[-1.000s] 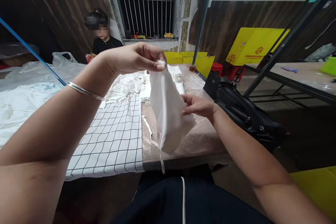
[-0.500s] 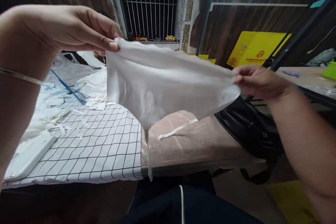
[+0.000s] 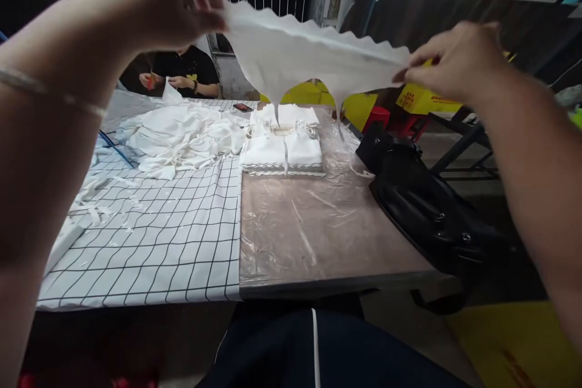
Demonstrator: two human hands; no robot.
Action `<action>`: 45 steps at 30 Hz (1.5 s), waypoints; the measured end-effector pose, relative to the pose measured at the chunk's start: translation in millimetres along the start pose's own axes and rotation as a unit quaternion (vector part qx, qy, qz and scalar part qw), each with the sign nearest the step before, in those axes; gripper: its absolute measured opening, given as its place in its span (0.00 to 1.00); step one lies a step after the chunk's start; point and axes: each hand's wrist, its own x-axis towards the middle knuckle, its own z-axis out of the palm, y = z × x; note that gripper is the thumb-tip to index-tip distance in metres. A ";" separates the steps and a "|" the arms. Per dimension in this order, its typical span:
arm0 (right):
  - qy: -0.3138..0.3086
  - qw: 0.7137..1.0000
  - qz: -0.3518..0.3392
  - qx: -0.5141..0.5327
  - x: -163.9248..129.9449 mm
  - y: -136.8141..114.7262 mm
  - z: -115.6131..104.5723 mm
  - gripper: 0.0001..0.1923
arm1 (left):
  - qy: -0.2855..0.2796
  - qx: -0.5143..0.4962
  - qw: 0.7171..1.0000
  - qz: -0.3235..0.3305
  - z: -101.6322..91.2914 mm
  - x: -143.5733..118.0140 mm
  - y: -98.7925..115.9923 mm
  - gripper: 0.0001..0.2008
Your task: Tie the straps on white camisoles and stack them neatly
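Stretched between my two hands in mid-air is a white cloth garment piece (image 3: 295, 51) with a scalloped upper edge. Two narrow ends dangle from its lower side. My left hand (image 3: 177, 0) pinches its left corner, and my right hand (image 3: 454, 60) grips the right corner; both are a little blurred. Beyond and below the cloth, a neat stack of similar white pieces (image 3: 284, 154) with scalloped edges lies on the plastic-covered part of the table (image 3: 313, 224). A heap of loose white pieces (image 3: 182, 133) spreads to its left.
A black-and-white checked cloth (image 3: 168, 236) covers the table's left part. A black bag (image 3: 418, 206) lies at the right edge. At the far side, another person's hands (image 3: 182, 82) hold some white cloth. Yellow boxes (image 3: 418, 97) and a red stool (image 3: 395, 121) stand behind.
Both hands have risen with the white garment piece, which is pulled straighter, scalloped edge up. The stack and the other person behind it now show.
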 end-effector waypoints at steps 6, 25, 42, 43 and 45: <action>0.029 0.903 0.063 -0.424 -188.1 64.9 110.7 0.05 | -0.173 -0.098 0.977 0.075 91.4 -167.4 62.1 0.12; 0.117 0.867 0.250 -0.414 -300.5 73.1 184.7 0.08 | -0.104 -0.170 0.950 -0.241 154.8 -305.5 167.9 0.10; 0.022 0.945 0.314 -0.086 -175.8 68.9 206.1 0.17 | -0.224 -0.259 0.936 -0.083 138.2 -284.9 175.0 0.21; -0.009 0.944 0.317 -0.087 -151.7 77.9 226.7 0.17 | -0.246 -0.257 0.933 -0.057 147.3 -281.1 180.5 0.24; -0.059 0.931 0.341 -0.112 -110.5 95.0 268.5 0.18 | -0.293 -0.245 0.924 -0.008 163.9 -277.5 191.3 0.29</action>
